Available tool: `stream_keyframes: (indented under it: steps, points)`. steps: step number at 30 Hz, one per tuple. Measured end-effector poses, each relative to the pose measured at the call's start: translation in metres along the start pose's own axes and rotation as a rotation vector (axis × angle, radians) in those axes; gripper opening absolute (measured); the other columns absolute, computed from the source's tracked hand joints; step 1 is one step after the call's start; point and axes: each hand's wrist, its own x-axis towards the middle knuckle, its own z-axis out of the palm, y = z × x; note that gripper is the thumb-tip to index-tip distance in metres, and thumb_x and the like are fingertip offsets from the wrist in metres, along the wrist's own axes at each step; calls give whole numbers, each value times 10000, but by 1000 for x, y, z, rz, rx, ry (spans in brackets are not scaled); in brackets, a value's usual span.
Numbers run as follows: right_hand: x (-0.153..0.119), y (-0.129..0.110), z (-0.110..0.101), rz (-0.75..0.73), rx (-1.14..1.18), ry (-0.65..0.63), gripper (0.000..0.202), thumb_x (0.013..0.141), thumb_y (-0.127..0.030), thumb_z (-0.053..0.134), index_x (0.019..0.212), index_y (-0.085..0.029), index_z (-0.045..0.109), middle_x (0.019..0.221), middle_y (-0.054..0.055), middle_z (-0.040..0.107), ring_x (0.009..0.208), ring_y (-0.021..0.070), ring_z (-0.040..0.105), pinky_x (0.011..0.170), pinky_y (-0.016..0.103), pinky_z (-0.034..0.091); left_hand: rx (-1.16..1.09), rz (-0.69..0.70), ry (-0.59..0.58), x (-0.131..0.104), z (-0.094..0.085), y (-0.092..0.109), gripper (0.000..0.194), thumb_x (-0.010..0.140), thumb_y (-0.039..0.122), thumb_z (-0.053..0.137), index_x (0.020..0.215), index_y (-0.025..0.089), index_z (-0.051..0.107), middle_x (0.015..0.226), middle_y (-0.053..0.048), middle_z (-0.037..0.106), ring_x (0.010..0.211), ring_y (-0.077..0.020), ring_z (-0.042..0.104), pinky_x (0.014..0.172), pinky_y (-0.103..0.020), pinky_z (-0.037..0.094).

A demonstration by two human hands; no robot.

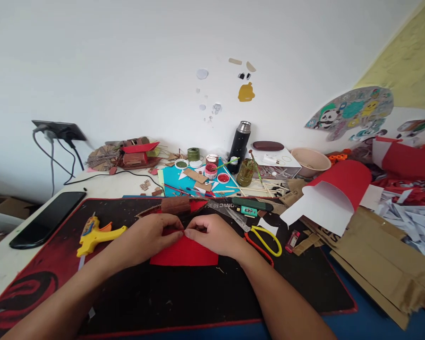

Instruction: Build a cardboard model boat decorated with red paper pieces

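Note:
Both hands meet over a red corrugated sheet point(184, 254) on the black mat. My left hand point(156, 237) pinches the sheet's upper part between thumb and index finger. From the other side my right hand point(210, 234) pinches it too, the fingertips of both hands almost touching. The exact spot they hold is partly hidden by the fingers. Just beyond the hands lies a brown boat-like cardboard piece with a rolled brown top point(175, 205) and red inside.
A yellow glue gun point(98, 236) lies left of my left hand. Scissors point(265, 241) with yellow and red handles lie right of my right hand. Farther back stand paint jars point(210, 171) and a black thermos point(239, 146). Cardboard point(386, 264) is at the right.

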Motion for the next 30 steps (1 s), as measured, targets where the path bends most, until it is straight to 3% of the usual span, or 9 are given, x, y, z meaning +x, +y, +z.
stream_keyframes:
  steps: [6, 9, 13, 17, 19, 22, 25, 30]
  points:
    - [-1, 0, 0, 0, 64, -29, 172, 981, -309, 672, 972, -210, 812, 923, 17, 792, 832, 186, 686, 725, 271, 473, -60, 5, 16, -5, 0, -3, 235, 881, 366, 537, 893, 266, 749, 922, -9, 779, 846, -237, 692, 768, -313, 488]
    - [0, 4, -2, 1, 114, 29, 172, 986, -323, 677, 952, -210, 801, 930, 21, 789, 834, 183, 693, 724, 267, 486, -96, -21, 38, -12, -6, -12, 219, 860, 408, 580, 859, 266, 746, 886, -1, 764, 805, -232, 670, 729, -300, 485]
    - [8, 17, -4, 65, 257, 139, 355, 978, -549, 671, 972, -204, 750, 728, -2, 697, 532, 129, 607, 518, 245, 432, -211, -67, 99, -19, -23, -29, 322, 824, 562, 648, 837, 258, 755, 814, 0, 732, 741, -225, 621, 653, -279, 464]
    - [10, 23, -12, 60, 354, 297, 462, 938, -653, 633, 967, -194, 675, 648, -22, 650, 481, 129, 612, 463, 225, 411, -334, -131, 213, -23, -41, -36, 454, 772, 676, 686, 815, 229, 748, 730, 7, 672, 706, -200, 556, 625, -255, 433]
    - [1, 18, -20, 66, 259, 373, 420, 974, -601, 596, 968, -190, 682, 667, -13, 663, 495, 132, 620, 486, 234, 425, -421, -161, 290, -25, -48, -35, 485, 718, 698, 729, 799, 220, 735, 715, 14, 655, 697, -185, 543, 613, -237, 424]
    - [-27, 5, -40, 102, -90, 358, 275, 1029, -433, 585, 988, -203, 731, 764, 12, 735, 606, 148, 677, 639, 266, 486, -542, -228, 396, -23, -51, -33, 502, 631, 701, 787, 774, 228, 701, 636, 40, 575, 630, -154, 481, 527, -203, 352]
    - [-63, -4, -61, 184, -512, 337, 217, 1014, -385, 651, 1104, -234, 777, 929, 47, 801, 816, 215, 728, 758, 308, 477, -630, -250, 410, -18, -49, -33, 521, 596, 709, 805, 761, 235, 667, 598, 48, 520, 589, -143, 429, 471, -196, 283]
    - [-114, -3, -79, 355, -823, 258, 318, 1019, -368, 663, 1287, -212, 736, 1249, 124, 766, 1108, 296, 728, 910, 356, 503, -724, -207, 417, -9, -38, -37, 473, 643, 638, 815, 795, 226, 641, 726, 41, 595, 648, -148, 477, 522, -207, 358]
